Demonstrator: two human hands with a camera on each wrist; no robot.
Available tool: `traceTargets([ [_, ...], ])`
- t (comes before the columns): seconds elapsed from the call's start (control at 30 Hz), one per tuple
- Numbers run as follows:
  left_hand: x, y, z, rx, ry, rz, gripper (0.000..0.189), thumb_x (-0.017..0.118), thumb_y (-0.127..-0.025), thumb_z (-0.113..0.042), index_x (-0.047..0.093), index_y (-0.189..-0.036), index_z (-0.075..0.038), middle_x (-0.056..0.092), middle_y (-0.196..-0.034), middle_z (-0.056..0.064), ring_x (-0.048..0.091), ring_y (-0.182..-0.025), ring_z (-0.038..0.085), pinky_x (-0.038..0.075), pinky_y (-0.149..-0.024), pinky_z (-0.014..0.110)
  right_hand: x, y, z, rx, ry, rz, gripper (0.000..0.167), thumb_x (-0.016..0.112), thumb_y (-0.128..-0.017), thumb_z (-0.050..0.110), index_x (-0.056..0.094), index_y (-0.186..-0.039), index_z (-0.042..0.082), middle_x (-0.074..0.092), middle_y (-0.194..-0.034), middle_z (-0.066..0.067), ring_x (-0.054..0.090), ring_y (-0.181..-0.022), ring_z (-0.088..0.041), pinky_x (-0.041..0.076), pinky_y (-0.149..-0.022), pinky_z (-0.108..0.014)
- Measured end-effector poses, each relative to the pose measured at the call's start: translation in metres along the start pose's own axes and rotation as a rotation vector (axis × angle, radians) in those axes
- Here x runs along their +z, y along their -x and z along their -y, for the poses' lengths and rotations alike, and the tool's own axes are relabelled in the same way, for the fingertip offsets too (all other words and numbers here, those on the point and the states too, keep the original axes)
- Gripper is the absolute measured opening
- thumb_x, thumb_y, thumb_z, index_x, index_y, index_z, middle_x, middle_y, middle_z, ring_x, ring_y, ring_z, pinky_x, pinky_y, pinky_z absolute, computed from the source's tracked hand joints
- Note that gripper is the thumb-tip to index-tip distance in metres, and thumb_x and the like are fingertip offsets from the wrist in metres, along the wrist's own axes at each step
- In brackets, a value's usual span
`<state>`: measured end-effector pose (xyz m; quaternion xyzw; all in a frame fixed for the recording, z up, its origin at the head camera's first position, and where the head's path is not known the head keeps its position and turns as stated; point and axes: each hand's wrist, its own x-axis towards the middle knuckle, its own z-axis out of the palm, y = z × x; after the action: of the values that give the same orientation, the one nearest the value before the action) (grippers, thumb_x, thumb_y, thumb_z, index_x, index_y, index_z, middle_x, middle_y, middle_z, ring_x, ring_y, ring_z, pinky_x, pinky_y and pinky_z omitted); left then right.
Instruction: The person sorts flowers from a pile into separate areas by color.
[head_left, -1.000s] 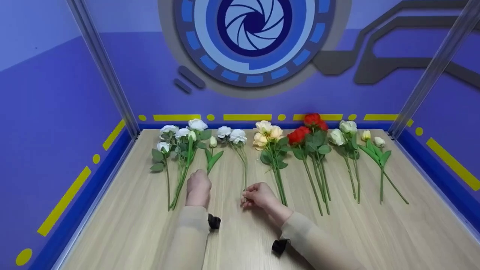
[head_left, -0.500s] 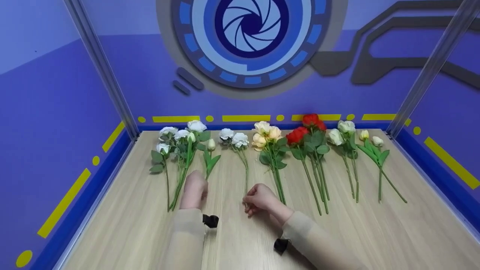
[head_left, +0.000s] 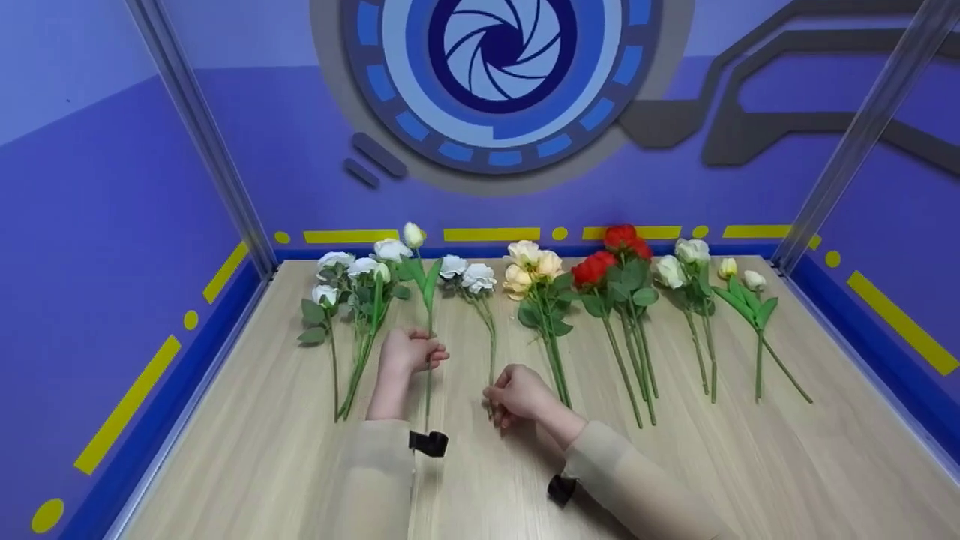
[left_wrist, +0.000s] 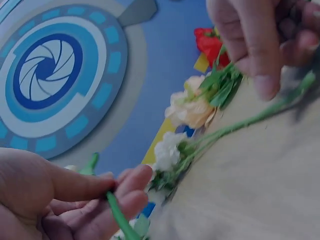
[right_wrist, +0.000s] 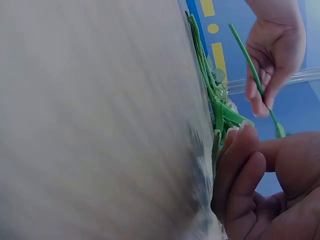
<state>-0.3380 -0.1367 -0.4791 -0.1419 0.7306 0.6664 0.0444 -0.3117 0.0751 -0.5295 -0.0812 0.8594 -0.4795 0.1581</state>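
My left hand pinches the thin green stem of a white tulip between thumb and fingertips. Its bud points toward the back wall, and two long leaves stand above my hand. The left wrist view shows the stem crossing my fingers. My right hand is over the lower end of the white rose stems, fingers bent. In the left wrist view these stems pass just below my right fingertips; I cannot tell whether they grip. The white roses lie at the back.
Left lies a bunch of white flowers with long stems. To the right, in a row, are peach roses, red roses, pale green-white roses and two crossed tulips. The purple wall closes the table's back.
The tulip in my left hand has moved away from me, its bud now higher in view, and my left fingers have turned into sight. The white roses shifted slightly right earlier; my right hand stays nearly still.
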Motion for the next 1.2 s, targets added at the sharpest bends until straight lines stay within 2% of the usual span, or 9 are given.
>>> traceTargets([
  [0.2, 0.022, 0.002, -0.002, 0.047, 0.120, 0.049, 0.028, 0.062, -0.097, 0.007, 0.059, -0.124, 0.015, 0.075, -0.104, 0.030, 0.076, -0.073, 0.016, 0.063, -0.068, 0.026, 0.000, 0.000, 0.005, -0.037, -0.119, -0.006, 0.018, 0.063, -0.101, 0.013, 0.066, -0.095, -0.004, 0.067, -0.063, -0.002, 0.061, -0.049, -0.009, 0.053, -0.049, -0.024],
  [0.37, 0.039, 0.003, 0.000, 0.077, 0.136, 0.087, 0.024, 0.062, -0.098, 0.006, 0.062, -0.121, 0.013, 0.076, -0.106, 0.028, 0.078, -0.081, 0.019, 0.064, -0.073, 0.029, 0.000, 0.003, 0.010, -0.097, -0.258, 0.017, 0.024, 0.062, -0.102, 0.013, 0.070, -0.104, -0.010, 0.077, -0.081, -0.013, 0.070, -0.063, -0.009, 0.060, -0.062, -0.027],
  [0.47, 0.048, 0.004, 0.001, 0.101, 0.131, 0.096, 0.024, 0.061, -0.098, 0.006, 0.062, -0.122, 0.012, 0.076, -0.105, 0.026, 0.078, -0.083, 0.019, 0.064, -0.075, 0.029, -0.001, 0.003, 0.011, -0.117, -0.329, 0.005, 0.026, 0.063, -0.103, 0.015, 0.071, -0.104, -0.009, 0.079, -0.087, -0.015, 0.072, -0.070, -0.009, 0.061, -0.068, -0.027],
  [0.67, 0.068, 0.007, 0.006, 0.218, 0.184, 0.113, 0.024, 0.062, -0.098, 0.007, 0.057, -0.120, 0.016, 0.075, -0.104, 0.029, 0.079, -0.086, 0.021, 0.064, -0.078, 0.031, -0.004, 0.004, 0.011, -0.167, -0.365, -0.088, 0.021, 0.068, -0.099, 0.010, 0.070, -0.100, -0.010, 0.074, -0.078, -0.004, 0.065, -0.064, -0.006, 0.056, -0.060, -0.022],
  [0.83, 0.082, 0.009, 0.012, 0.256, 0.180, 0.128, 0.022, 0.065, -0.096, 0.006, 0.059, -0.115, 0.015, 0.075, -0.103, 0.030, 0.080, -0.086, 0.027, 0.064, -0.077, 0.032, -0.010, 0.006, 0.006, -0.196, -0.322, -0.140, 0.017, 0.070, -0.096, 0.005, 0.068, -0.098, -0.012, 0.070, -0.076, -0.002, 0.060, -0.060, -0.006, 0.052, -0.055, -0.021],
  [0.93, 0.085, 0.009, 0.014, 0.251, 0.142, 0.141, 0.023, 0.067, -0.096, 0.004, 0.061, -0.115, 0.013, 0.075, -0.104, 0.029, 0.079, -0.088, 0.028, 0.064, -0.078, 0.032, -0.015, 0.008, 0.003, -0.204, -0.277, -0.151, 0.016, 0.070, -0.096, 0.004, 0.069, -0.097, -0.012, 0.071, -0.078, -0.005, 0.060, -0.060, -0.005, 0.053, -0.055, -0.021],
  [1.07, 0.079, 0.009, 0.012, 0.252, 0.050, 0.169, 0.027, 0.067, -0.099, -0.004, 0.063, -0.120, 0.012, 0.075, -0.107, 0.027, 0.079, -0.091, 0.028, 0.064, -0.080, 0.033, -0.029, 0.012, -0.005, -0.194, -0.250, -0.156, 0.015, 0.069, -0.096, 0.003, 0.070, -0.099, -0.011, 0.075, -0.082, -0.012, 0.062, -0.061, -0.005, 0.054, -0.057, -0.020],
  [1.13, 0.071, 0.008, 0.010, 0.252, -0.014, 0.150, 0.027, 0.066, -0.100, -0.008, 0.065, -0.120, 0.010, 0.076, -0.106, 0.026, 0.078, -0.089, 0.026, 0.064, -0.080, 0.032, -0.040, 0.018, -0.007, -0.167, -0.258, -0.156, 0.016, 0.068, -0.097, 0.003, 0.069, -0.102, -0.012, 0.075, -0.084, -0.013, 0.064, -0.064, -0.006, 0.054, -0.059, -0.021],
  [1.2, 0.060, 0.004, 0.011, 0.265, -0.098, 0.088, 0.025, 0.067, -0.099, -0.011, 0.068, -0.117, 0.007, 0.076, -0.103, 0.022, 0.076, -0.086, 0.022, 0.062, -0.076, 0.029, -0.052, 0.024, -0.013, -0.124, -0.297, -0.162, 0.017, 0.067, -0.097, 0.003, 0.068, -0.105, -0.013, 0.075, -0.083, -0.010, 0.064, -0.066, -0.007, 0.055, -0.060, -0.021],
])
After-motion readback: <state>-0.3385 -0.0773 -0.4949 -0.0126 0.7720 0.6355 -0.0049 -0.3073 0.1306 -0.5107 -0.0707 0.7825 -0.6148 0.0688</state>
